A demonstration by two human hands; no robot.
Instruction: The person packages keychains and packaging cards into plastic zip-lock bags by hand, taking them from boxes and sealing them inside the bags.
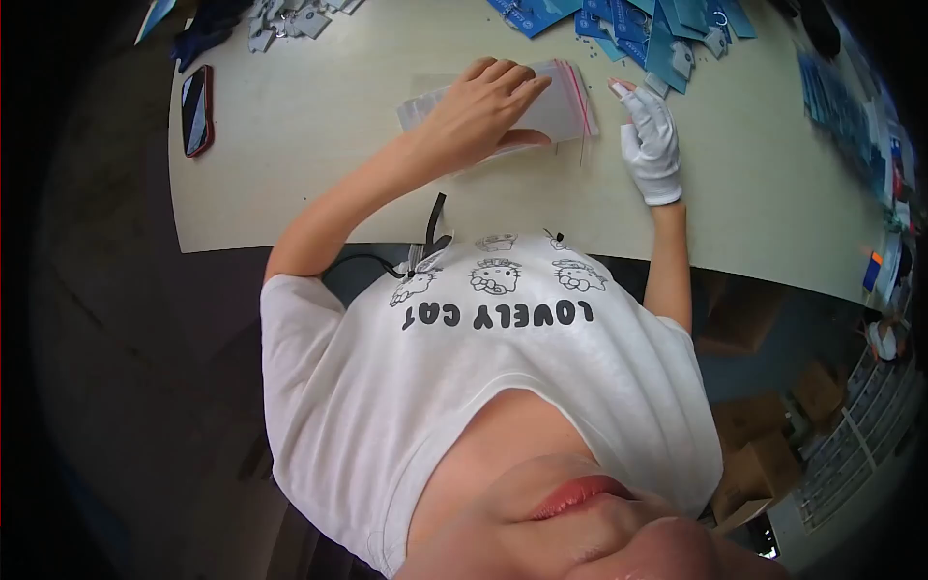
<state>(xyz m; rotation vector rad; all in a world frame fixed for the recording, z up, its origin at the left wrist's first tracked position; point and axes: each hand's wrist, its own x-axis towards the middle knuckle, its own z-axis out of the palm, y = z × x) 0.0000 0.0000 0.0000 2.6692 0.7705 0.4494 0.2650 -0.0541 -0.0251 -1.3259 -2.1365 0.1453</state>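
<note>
My bare left hand (pixel 491 106) lies over a stack of clear zip bags (pixel 565 106) with red seal strips at their right end. Its thumb is spread away from the fingers, and bag plastic shows between them. To the right of the bags, my right hand (pixel 651 145) rests on the table in a white glove with some fingertips bare. Those fingers stretch forward, the thumb stands apart, and I see nothing held in them. Just beyond its fingertips is a small grey tag-like piece (pixel 656 85), beside a pile of blue cards (pixel 628 34).
Several grey tag-like pieces with metal rings (pixel 290 21) lie at the far left. A phone (pixel 197 111) in a red-edged case sits near the left table edge. Blue packets (pixel 836 111) crowd the right side. Cardboard boxes (pixel 759 474) stand on the floor at right.
</note>
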